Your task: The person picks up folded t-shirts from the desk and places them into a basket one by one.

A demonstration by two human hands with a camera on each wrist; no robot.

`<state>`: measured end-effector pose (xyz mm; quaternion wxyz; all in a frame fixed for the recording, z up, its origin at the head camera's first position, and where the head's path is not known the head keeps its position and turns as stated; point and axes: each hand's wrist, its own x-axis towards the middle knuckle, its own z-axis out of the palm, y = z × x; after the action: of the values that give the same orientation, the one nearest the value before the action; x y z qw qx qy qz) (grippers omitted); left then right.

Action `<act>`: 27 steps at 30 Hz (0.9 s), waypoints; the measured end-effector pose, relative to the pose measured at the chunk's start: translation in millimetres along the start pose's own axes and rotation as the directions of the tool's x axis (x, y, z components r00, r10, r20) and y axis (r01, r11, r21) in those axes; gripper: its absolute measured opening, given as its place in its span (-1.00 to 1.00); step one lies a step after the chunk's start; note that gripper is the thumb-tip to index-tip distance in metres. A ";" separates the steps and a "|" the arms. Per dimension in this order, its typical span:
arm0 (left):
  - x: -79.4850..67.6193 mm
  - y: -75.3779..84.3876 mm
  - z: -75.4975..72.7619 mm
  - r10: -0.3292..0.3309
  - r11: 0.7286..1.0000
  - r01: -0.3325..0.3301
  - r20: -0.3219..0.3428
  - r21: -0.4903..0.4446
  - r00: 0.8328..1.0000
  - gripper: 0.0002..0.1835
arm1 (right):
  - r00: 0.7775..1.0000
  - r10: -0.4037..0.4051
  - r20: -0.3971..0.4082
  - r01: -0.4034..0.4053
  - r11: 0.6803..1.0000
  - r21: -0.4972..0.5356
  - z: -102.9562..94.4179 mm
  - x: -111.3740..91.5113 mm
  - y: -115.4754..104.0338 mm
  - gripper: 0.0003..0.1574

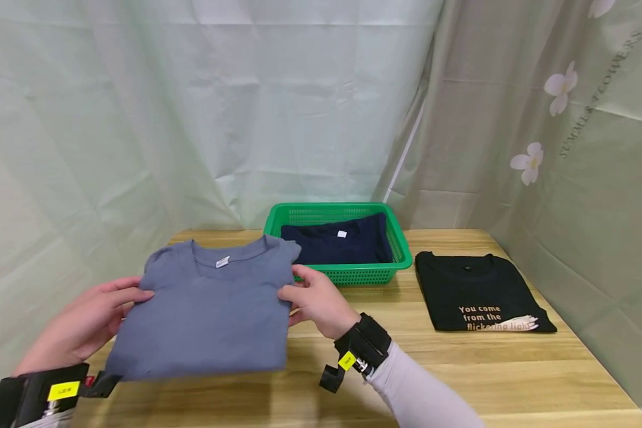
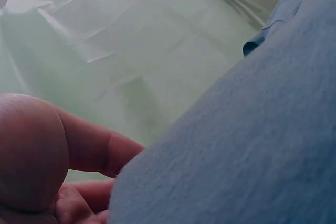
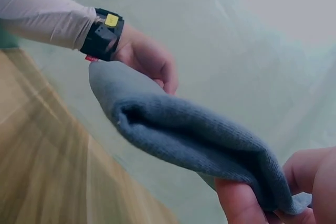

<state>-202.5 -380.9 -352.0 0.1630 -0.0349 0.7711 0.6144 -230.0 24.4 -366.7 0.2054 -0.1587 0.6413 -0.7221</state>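
A folded grey-blue T-shirt (image 1: 208, 315) is held up above the table between both hands, its neckline and white label toward the far side. My left hand (image 1: 93, 318) pinches its left edge, thumb on top; in the left wrist view the shirt (image 2: 236, 145) hides the fingertips. On the right edge, my right hand (image 1: 318, 300) grips with the thumb above and fingers beneath. The right wrist view shows the folded layers of the shirt (image 3: 194, 129) end-on, with the fingers (image 3: 239, 200) under them.
Behind the shirt, a green basket (image 1: 364, 276) holds a folded navy garment (image 1: 334, 242). A folded black T-shirt (image 1: 471, 291) with printed lettering lies at the right of the wooden table (image 1: 406, 368). Pale curtains (image 1: 299, 107) hang along the back and sides.
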 end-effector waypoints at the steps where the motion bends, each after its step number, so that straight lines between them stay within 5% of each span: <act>1: 1.6 1.5 3.2 0.015 1.000 -0.015 -0.001 -0.001 1.000 -0.05 | 1.000 0.002 -0.006 -0.002 1.000 -0.006 -3.1 -0.5 -0.6 -0.14; 16: 29.1 23.0 60.9 0.123 0.990 -0.122 0.013 -0.077 0.992 -0.25 | 0.991 0.034 -0.130 -0.044 0.996 -0.072 -52.2 -11.5 -1.2 -0.04; 27: 47.6 35.7 106.7 0.160 0.987 -0.160 0.042 0.014 0.986 -0.20 | 0.978 0.032 -0.206 -0.061 0.989 -0.137 -89.5 -24.1 -0.8 -0.14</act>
<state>-234.2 -263.0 -353.1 0.1292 0.0411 0.7733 0.6194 -253.2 113.7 -376.5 0.1438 -0.0833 0.7124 -0.6818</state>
